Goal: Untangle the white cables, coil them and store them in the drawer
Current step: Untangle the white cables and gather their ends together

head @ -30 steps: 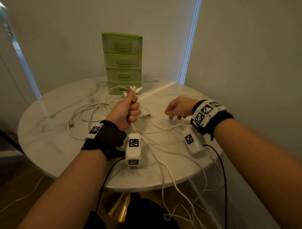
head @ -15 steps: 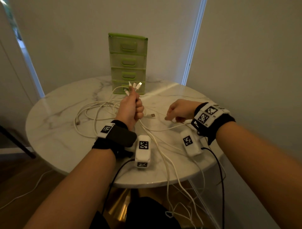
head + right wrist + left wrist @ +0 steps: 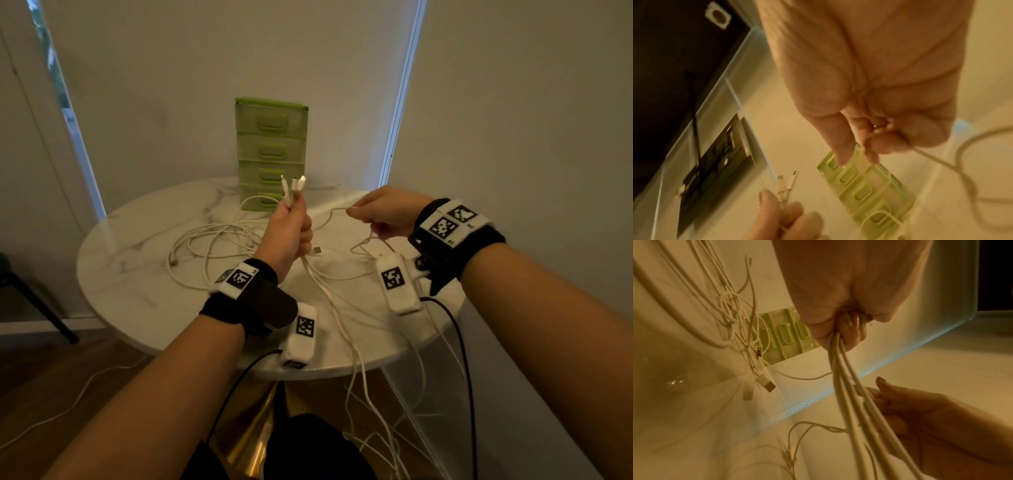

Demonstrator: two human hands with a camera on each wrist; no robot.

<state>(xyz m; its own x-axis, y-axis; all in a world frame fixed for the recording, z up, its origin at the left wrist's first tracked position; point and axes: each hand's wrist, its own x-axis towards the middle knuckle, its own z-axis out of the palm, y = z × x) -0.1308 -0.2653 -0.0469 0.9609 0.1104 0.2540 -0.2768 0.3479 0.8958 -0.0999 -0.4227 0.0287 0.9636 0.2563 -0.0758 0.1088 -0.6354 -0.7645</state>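
Held upright over the marble table point(image 3: 137, 274), my left hand point(image 3: 301, 233) grips a bundle of white cables point(image 3: 840, 378). Their connector ends point(image 3: 293, 186) stick up above the fist. The strands run down from the fist point(image 3: 849, 331) toward me and off the table's front. To the right, at about the same height, my right hand point(image 3: 356, 212) pinches a single thin white cable point(image 3: 937, 160) between thumb and fingers point(image 3: 875, 134). This cable sags in a loop to the tabletop. The green four-drawer unit point(image 3: 270, 150) stands behind the hands with all drawers closed.
Loose cable loops point(image 3: 212, 243) lie tangled on the table left of my left hand. A USB plug point(image 3: 317, 250) lies between the hands. Several strands point(image 3: 359, 394) hang over the front edge to the floor. A wall stands close on the right.
Both hands have risen from the tabletop. The right hand, low over the table before, now holds a thin cable lifted off it. The left fist still grips its bundle.
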